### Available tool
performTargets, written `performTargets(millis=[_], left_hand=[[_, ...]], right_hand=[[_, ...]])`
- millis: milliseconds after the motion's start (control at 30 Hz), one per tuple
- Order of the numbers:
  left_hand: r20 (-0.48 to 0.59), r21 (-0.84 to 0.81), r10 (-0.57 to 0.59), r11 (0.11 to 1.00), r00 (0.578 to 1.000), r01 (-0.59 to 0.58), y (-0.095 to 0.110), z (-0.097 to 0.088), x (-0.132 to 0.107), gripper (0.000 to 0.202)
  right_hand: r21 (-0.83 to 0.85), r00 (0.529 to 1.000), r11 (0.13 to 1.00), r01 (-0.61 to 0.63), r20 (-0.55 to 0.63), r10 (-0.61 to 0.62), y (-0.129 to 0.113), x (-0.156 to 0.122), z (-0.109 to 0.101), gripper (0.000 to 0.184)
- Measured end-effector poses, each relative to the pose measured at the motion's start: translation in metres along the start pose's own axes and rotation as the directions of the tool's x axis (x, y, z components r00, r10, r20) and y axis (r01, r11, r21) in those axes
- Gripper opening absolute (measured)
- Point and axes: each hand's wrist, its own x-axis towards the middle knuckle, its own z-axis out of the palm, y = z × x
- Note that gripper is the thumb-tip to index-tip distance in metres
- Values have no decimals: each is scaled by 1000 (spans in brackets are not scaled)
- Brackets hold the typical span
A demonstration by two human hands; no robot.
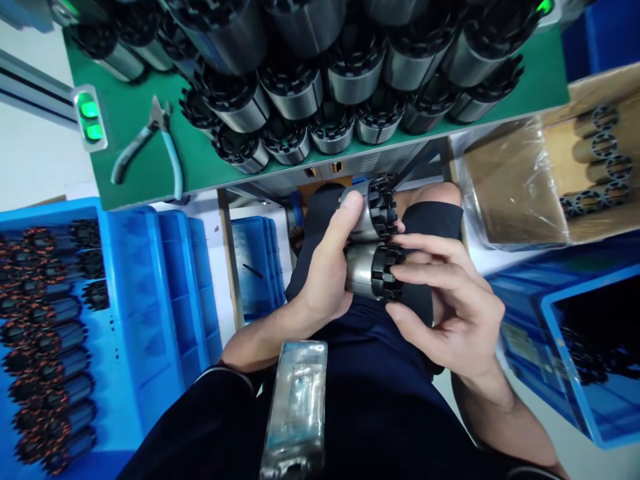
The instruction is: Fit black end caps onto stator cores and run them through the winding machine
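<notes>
The fingers of the left hand (325, 280) are closed around two metal cylinders, the thumb lying over the upper cylinder (363, 217). The right hand (463, 313) has its thumb apart from its other fingers, with fingertips at the black end of the lower cylinder (360, 270); whether they grip it, I cannot tell.

Both cylinders lie on their sides, close together, above the person's lap. Each has a smooth, silvery-grey sleeve that catches the light, and a black end with blocky teeth around its rim, pointing toward the right hand.

Beyond the hands, the green worktop (200, 170) carries rows of similar cylinders (293, 93), toothed ends up, some stacked on others. Pliers (159, 120) with pale blue handles lie open near its left edge, close to a switch panel (91, 117) with two lit green buttons.

To the left, a blue bin (117, 320) holds dark parts (50, 340) with orange windings. To the right are a cardboard box (520, 193) of grey tubular parts (603, 143) and a blue crate (600, 427) of dark pieces.
</notes>
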Motion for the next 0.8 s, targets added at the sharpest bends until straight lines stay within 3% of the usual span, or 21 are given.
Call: performTargets(millis=[200, 333, 633, 800], left_hand=[[82, 21, -37, 999, 996, 36, -1, -2, 1, 43], [135, 35, -13, 999, 991, 8, -3, -5, 1, 41], [74, 1, -20, 1000, 997, 20, -7, -2, 1, 39], [136, -11, -24, 1000, 990, 26, -11, -8, -4, 48]], right_hand=[[12, 997, 997, -72, -16, 72, -1, -3, -1, 41], [-35, 999, 999, -39, -33, 38, 0, -4, 1, 41], [-48, 998, 998, -42, -44, 40, 2, -6, 0, 40], [-78, 999, 997, -25, -37, 22, -2, -14, 14, 35]])
